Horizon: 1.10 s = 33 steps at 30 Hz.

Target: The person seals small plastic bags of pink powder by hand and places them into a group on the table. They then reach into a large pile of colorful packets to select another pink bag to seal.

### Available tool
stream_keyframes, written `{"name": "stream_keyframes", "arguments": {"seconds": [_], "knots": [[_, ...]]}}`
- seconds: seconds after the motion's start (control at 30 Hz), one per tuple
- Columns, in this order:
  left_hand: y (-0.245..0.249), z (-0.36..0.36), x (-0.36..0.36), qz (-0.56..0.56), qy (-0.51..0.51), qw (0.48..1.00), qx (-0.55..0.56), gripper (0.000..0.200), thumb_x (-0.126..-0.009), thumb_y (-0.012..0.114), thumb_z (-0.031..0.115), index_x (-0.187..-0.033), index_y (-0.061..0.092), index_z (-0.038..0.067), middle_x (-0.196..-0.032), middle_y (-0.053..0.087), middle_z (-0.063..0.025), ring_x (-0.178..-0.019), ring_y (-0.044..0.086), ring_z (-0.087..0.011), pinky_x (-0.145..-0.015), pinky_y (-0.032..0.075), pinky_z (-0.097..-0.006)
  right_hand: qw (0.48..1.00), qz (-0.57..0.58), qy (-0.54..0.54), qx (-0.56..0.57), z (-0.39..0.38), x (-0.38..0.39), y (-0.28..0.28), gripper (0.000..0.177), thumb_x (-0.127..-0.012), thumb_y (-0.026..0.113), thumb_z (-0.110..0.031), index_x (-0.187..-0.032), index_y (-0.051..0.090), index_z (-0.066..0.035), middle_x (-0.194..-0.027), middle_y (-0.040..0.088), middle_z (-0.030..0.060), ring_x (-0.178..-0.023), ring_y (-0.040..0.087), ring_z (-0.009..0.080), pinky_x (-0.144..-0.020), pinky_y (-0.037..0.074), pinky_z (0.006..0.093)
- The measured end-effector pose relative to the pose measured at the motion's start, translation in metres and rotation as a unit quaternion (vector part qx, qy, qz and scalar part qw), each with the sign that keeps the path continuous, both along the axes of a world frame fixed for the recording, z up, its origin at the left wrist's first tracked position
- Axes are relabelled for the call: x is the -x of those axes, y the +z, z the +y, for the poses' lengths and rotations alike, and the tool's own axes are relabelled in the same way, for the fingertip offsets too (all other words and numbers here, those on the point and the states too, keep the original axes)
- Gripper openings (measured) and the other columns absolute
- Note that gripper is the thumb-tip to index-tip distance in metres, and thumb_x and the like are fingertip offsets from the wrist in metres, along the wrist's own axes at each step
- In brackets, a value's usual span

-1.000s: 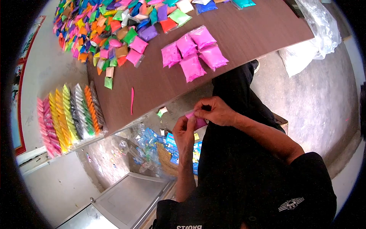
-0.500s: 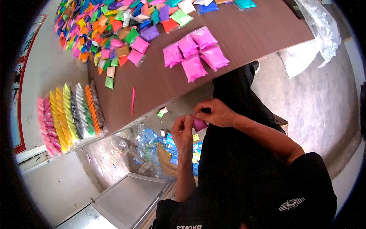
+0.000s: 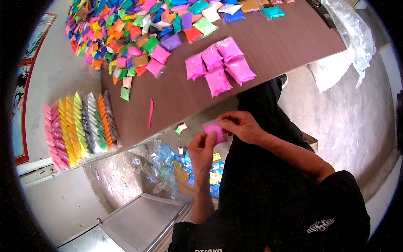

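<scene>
Over my lap, just off the table's front edge, a small clear bag of pink clay (image 3: 215, 131) is held between both hands. My left hand (image 3: 202, 147) grips its lower left side, thumb on top. At the bag's upper right corner, my right hand (image 3: 241, 125) pinches the edge with thumb and forefinger. Several filled pink bags (image 3: 218, 81) lie grouped on the brown table (image 3: 277, 44) beyond my hands. A thin pink strip (image 3: 151, 113) rests by itself on the table to the left.
A large pile of small coloured bags (image 3: 138, 46) covers the table's far left. Twisted coloured sticks in clear wrap (image 3: 79, 126) line its left end. Blue packaging and plastic (image 3: 168, 155) lie on the floor below. A white sack (image 3: 329, 69) stands to the right.
The bag has turned so more of its pink face and clear top edge show. My left hand has shifted its thumb onto the face. The view has moved slightly.
</scene>
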<state>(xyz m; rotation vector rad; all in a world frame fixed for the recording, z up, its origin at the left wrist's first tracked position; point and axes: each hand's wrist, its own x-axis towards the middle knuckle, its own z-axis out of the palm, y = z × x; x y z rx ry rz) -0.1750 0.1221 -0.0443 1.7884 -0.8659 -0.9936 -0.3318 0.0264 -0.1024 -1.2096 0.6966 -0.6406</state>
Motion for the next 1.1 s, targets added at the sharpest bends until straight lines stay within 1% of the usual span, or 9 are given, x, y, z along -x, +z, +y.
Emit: {"name": "stream_keyframes", "arguments": {"seconds": [0.1, 0.23, 0.4, 0.47, 0.6, 0.73, 0.9, 0.97, 1.1], "knots": [[0.015, -0.012, -0.013, -0.027, 0.031, 0.999, 0.019, 0.026, -0.098, 0.071, 0.022, -0.103, 0.071, -0.003, -0.085, 0.067, -0.0008, -0.077, 0.059, -0.0082, -0.071, 0.048, -0.0242, 0.991, -0.032, -0.045, -0.119, 0.001, 0.002, 0.008, 0.019, -0.101, 0.064, -0.014, -0.109, 0.070, 0.002, -0.088, 0.067, 0.0025, -0.080, 0.061, 0.0087, -0.071, 0.051, 0.0254], [0.023, -0.043, -0.033, -0.093, 0.018, 0.995, 0.038, 0.030, -0.098, 0.071, 0.027, -0.106, 0.071, -0.002, -0.083, 0.065, -0.0002, -0.073, 0.056, -0.0076, -0.065, 0.046, -0.0247, 0.998, -0.036, 0.005, -0.048, 0.001, 0.008, 0.013, 0.021, -0.101, 0.062, -0.014, -0.110, 0.069, 0.003, -0.088, 0.067, 0.0028, -0.079, 0.061, 0.0100, -0.070, 0.051, 0.0260], [0.019, -0.081, -0.037, -0.065, 0.014, 0.996, 0.059, 0.034, -0.098, 0.071, 0.030, -0.109, 0.070, -0.002, -0.081, 0.067, -0.0016, -0.069, 0.057, -0.0068, -0.059, 0.046, -0.0245, 0.998, 0.014, 0.028, 0.062, -0.008, 0.026, 0.040, 0.018, -0.100, 0.062, -0.012, -0.108, 0.070, 0.001, -0.087, 0.066, 0.0037, -0.077, 0.061, 0.0105, -0.068, 0.050, 0.0264], [0.021, -0.088, -0.040, -0.069, 0.009, 0.997, 0.031, 0.035, -0.096, 0.074, 0.029, -0.112, 0.071, -0.001, -0.083, 0.068, -0.0026, -0.067, 0.058, -0.0075, -0.057, 0.046, -0.0234, 0.984, 0.036, -0.025, 0.172, -0.015, 0.036, 0.049, 0.014, -0.098, 0.063, -0.008, -0.106, 0.070, 0.001, -0.085, 0.065, 0.0046, -0.075, 0.061, 0.0101, -0.067, 0.050, 0.0266], [0.019, -0.096, -0.034, -0.066, 0.003, 0.996, 0.055, 0.036, -0.095, 0.075, 0.030, -0.111, 0.071, -0.002, -0.081, 0.068, -0.0024, -0.063, 0.057, -0.0072, -0.052, 0.045, -0.0229, 0.972, 0.058, -0.106, 0.203, -0.042, 0.064, 0.061, 0.012, -0.097, 0.062, -0.004, -0.105, 0.070, 0.001, -0.084, 0.064, 0.0050, -0.077, 0.061, 0.0098, -0.069, 0.050, 0.0250], [0.017, -0.105, -0.033, -0.142, 0.005, 0.989, 0.030, 0.036, -0.095, 0.075, 0.026, -0.114, 0.069, -0.003, -0.080, 0.068, -0.0045, -0.068, 0.061, -0.0096, -0.058, 0.049, -0.0257, 0.956, 0.010, -0.239, 0.171, -0.082, 0.086, 0.062, 0.013, -0.099, 0.063, -0.009, -0.105, 0.070, 0.001, -0.089, 0.069, 0.0025, -0.084, 0.061, 0.0101, -0.077, 0.050, 0.0257], [0.015, -0.111, -0.035, -0.174, -0.013, 0.984, 0.027, 0.038, -0.096, 0.073, 0.027, -0.116, 0.067, -0.004, -0.081, 0.069, -0.0058, -0.073, 0.063, -0.0124, -0.063, 0.051, -0.0274, 0.931, 0.051, -0.296, 0.208, -0.144, 0.109, 0.065, 0.016, -0.100, 0.064, -0.012, -0.107, 0.071, 0.001, -0.087, 0.065, -0.0022, -0.080, 0.056, 0.0063, -0.072, 0.049, 0.0246], [0.013, -0.112, -0.034, -0.162, -0.002, 0.986, 0.048, 0.035, -0.098, 0.070, 0.029, -0.114, 0.068, -0.002, -0.075, 0.064, -0.0023, -0.059, 0.056, -0.0084, -0.050, 0.043, -0.0249, 0.907, 0.120, -0.318, 0.247, -0.162, 0.111, 0.052, 0.016, -0.100, 0.064, -0.011, -0.106, 0.071, 0.002, -0.084, 0.064, -0.0019, -0.077, 0.054, 0.0054, -0.068, 0.048, 0.0247], [0.017, -0.113, -0.036, -0.104, 0.022, 0.994, 0.027, 0.034, -0.099, 0.068, 0.028, -0.114, 0.067, -0.003, -0.074, 0.063, -0.0022, -0.059, 0.055, -0.0084, -0.050, 0.044, -0.0250, 0.881, 0.172, -0.334, 0.289, -0.167, 0.101, 0.048, 0.015, -0.098, 0.066, -0.010, -0.105, 0.072, 0.001, -0.082, 0.067, 0.0039, -0.074, 0.058, 0.0088, -0.066, 0.049, 0.0262]]}}
